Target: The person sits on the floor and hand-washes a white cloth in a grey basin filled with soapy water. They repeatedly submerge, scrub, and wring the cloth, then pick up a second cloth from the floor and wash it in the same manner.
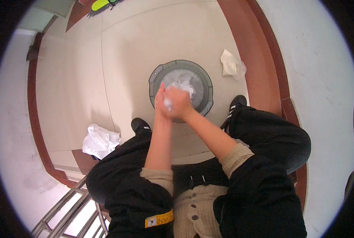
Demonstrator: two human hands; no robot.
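Observation:
A round grey plastic basin (pixel 206 78) with soapy water (pixel 199 96) stands on the floor between my feet. Over its near side, my left hand (pixel 159 102) and my right hand (pixel 179 101) are pressed together around a wet white cloth (pixel 188 87). Part of the cloth bulges out beyond my knuckles towards the water. White suds (pixel 167 104) show between the two hands. The right fingers are curled over and hide most of what is gripped. Motion blurs both hands slightly.
To the right lies a pale plastic bag (pixel 232 65) by the red-brown border. A white bag (pixel 101 141) rests near my left shoe (pixel 141 126). A broom head (pixel 101 5) is at the far wall, a metal railing (pixel 73 208) at lower left. My right shoe (pixel 237 102) flanks the basin.

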